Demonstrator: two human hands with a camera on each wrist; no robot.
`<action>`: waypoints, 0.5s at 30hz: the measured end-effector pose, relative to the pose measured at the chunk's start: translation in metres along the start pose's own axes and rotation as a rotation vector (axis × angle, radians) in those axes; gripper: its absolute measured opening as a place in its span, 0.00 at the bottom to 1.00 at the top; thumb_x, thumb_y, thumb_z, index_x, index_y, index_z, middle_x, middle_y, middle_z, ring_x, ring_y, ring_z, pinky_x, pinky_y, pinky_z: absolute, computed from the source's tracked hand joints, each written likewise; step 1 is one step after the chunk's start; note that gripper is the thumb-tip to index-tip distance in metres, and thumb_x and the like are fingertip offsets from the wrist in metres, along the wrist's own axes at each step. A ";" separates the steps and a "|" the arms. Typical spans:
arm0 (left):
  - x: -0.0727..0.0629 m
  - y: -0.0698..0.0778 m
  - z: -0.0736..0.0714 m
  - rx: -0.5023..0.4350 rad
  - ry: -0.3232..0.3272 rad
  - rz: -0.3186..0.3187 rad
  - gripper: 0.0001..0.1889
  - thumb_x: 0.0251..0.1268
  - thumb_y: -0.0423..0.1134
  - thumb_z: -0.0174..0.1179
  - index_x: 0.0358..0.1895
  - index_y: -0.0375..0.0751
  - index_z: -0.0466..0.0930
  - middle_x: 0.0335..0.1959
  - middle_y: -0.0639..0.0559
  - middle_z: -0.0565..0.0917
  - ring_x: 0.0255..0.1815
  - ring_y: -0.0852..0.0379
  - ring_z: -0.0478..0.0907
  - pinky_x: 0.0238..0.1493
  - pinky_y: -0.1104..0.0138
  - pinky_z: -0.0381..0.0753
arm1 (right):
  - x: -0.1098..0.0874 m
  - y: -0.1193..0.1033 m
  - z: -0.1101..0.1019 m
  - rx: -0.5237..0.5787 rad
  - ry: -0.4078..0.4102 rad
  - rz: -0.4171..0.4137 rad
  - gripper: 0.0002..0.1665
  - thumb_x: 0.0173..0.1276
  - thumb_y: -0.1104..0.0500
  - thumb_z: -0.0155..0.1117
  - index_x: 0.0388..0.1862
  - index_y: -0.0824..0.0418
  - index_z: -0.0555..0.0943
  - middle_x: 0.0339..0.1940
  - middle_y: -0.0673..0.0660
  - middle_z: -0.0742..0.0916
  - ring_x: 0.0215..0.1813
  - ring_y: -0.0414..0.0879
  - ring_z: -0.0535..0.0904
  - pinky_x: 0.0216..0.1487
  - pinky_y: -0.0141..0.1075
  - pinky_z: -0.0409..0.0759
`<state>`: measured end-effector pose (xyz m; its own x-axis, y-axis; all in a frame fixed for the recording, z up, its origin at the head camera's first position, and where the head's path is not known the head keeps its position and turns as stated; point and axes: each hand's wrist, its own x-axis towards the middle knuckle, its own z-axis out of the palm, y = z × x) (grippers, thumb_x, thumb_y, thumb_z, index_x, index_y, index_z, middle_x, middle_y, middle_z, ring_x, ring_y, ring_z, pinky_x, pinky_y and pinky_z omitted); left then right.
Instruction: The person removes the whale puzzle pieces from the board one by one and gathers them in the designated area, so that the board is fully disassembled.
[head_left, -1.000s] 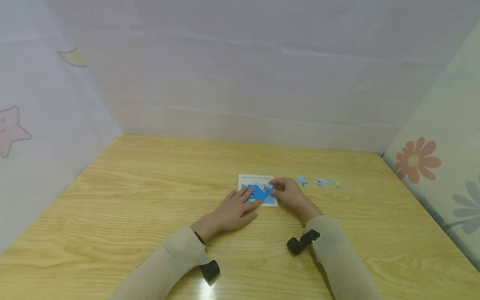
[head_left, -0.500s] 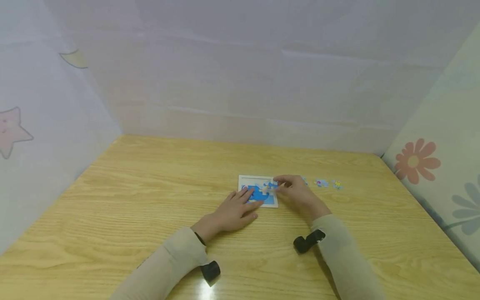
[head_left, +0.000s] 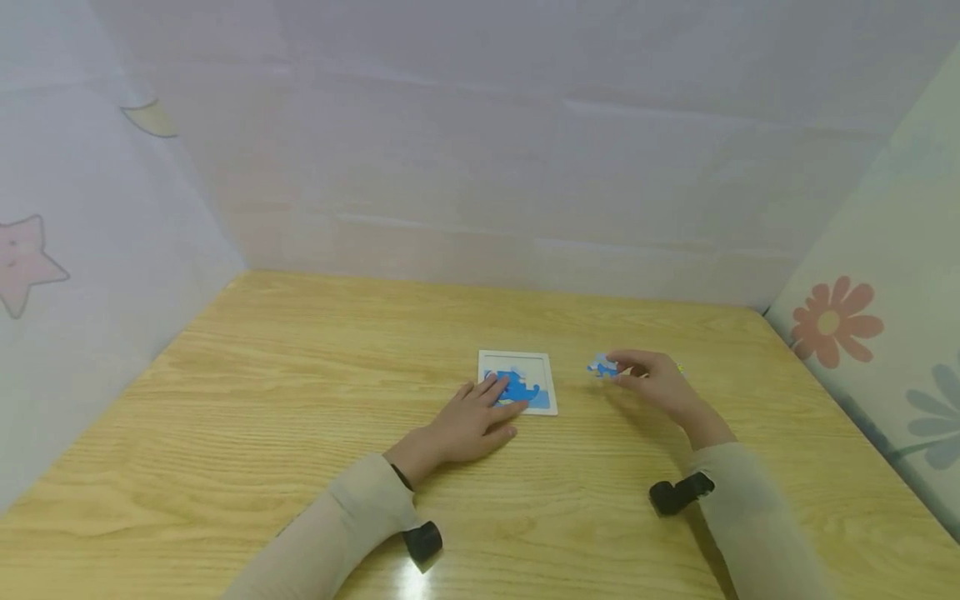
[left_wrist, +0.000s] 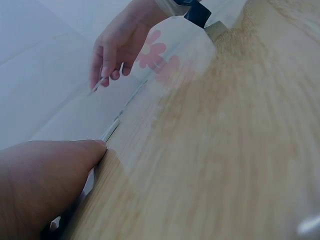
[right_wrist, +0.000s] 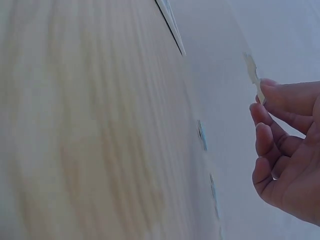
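A jigsaw puzzle in a white frame (head_left: 552, 400) lies near the table's middle, its lower part filled with a blue picture and its upper part bare. My left hand (head_left: 467, 423) rests on it with fingers extended over the left side. To the right, my right hand (head_left: 656, 383) pinches a blue-and-white puzzle piece (head_left: 602, 366) between thumb and fingertips. In the right wrist view that piece (right_wrist: 254, 77) appears edge-on, raised above the table. The left wrist view shows my left thumb (left_wrist: 92, 152) at the frame's edge.
Loose puzzle pieces (right_wrist: 202, 135) lie on the wooden table (head_left: 337, 333) under the right hand, mostly hidden in the head view. A bit of a yellow piece (head_left: 680, 367) peeks out behind that hand. Pale fabric walls (head_left: 450, 167) stand behind and at both sides.
My right hand has lifted a blue-and-white piece away from the frame and carried it right, over the loose pieces. The left hand has stayed on the puzzle.
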<state>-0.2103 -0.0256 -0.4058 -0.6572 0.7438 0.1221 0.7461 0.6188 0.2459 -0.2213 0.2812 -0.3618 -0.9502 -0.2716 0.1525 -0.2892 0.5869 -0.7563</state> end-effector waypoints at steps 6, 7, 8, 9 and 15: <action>0.000 0.000 0.001 -0.002 0.002 0.000 0.24 0.66 0.53 0.36 0.64 0.55 0.57 0.66 0.42 0.49 0.66 0.46 0.39 0.59 0.50 0.43 | -0.018 0.016 -0.023 -0.066 0.052 0.014 0.21 0.60 0.59 0.57 0.52 0.66 0.73 0.39 0.62 0.78 0.35 0.50 0.71 0.32 0.42 0.71; 0.000 0.000 0.001 -0.002 0.002 -0.001 0.24 0.66 0.53 0.36 0.64 0.55 0.57 0.66 0.42 0.49 0.66 0.46 0.39 0.59 0.50 0.43 | -0.021 0.018 -0.026 -0.075 0.060 0.023 0.21 0.61 0.59 0.57 0.53 0.65 0.73 0.39 0.62 0.78 0.35 0.49 0.71 0.32 0.41 0.71; 0.000 0.000 0.001 -0.004 0.002 -0.002 0.24 0.66 0.53 0.36 0.64 0.55 0.57 0.66 0.42 0.49 0.66 0.46 0.39 0.59 0.50 0.43 | -0.024 0.021 -0.029 -0.084 0.066 0.029 0.22 0.61 0.58 0.57 0.53 0.65 0.72 0.39 0.62 0.78 0.35 0.49 0.71 0.31 0.41 0.71; 0.000 0.000 0.001 -0.005 0.002 -0.002 0.24 0.66 0.53 0.36 0.64 0.55 0.57 0.66 0.42 0.48 0.66 0.46 0.39 0.59 0.50 0.43 | -0.027 0.022 -0.032 -0.094 0.073 0.036 0.22 0.61 0.58 0.57 0.53 0.65 0.72 0.39 0.61 0.78 0.35 0.48 0.71 0.31 0.40 0.71; -0.001 -0.001 0.000 -0.011 0.003 -0.003 0.24 0.66 0.53 0.37 0.64 0.55 0.57 0.66 0.42 0.48 0.66 0.46 0.39 0.59 0.50 0.43 | -0.041 0.029 -0.045 -0.113 0.094 0.058 0.24 0.62 0.58 0.56 0.54 0.69 0.70 0.39 0.62 0.77 0.35 0.45 0.71 0.32 0.39 0.71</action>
<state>-0.2099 -0.0266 -0.4063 -0.6600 0.7409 0.1244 0.7427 0.6185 0.2568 -0.1957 0.3437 -0.3619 -0.9708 -0.1654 0.1740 -0.2400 0.6833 -0.6896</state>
